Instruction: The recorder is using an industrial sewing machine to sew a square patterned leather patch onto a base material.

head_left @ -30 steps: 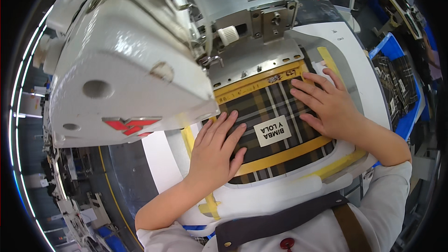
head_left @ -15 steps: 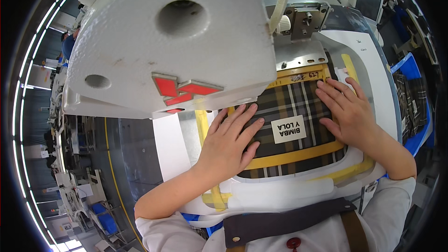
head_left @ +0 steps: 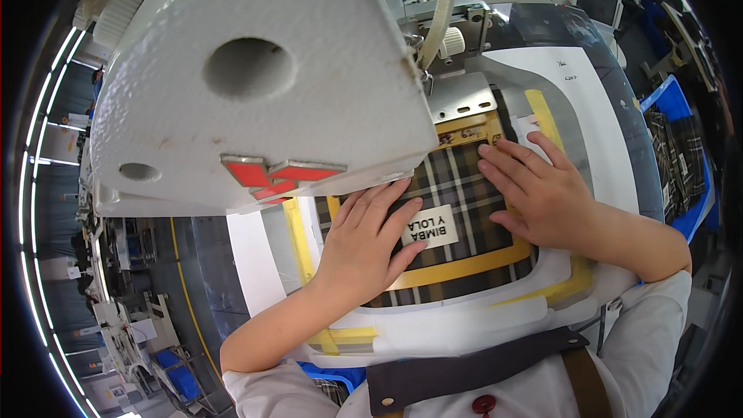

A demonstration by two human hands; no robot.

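Plaid fabric [head_left: 476, 220] sits at centre of frame, inside a yellow-edged frame [head_left: 464, 266], pale label [head_left: 438, 232] on top. Left hand [head_left: 362, 241] lies palm-down at centre-left, fingers spread and closed around nothing, index finger and thumb overlapping the label's left edge; right hand [head_left: 546, 195] likewise open, gripping nothing, fingers over the fabric's right side. White machine head [head_left: 174, 124] fills upper left, blue bin [head_left: 703, 213] with plaid pieces at far right.
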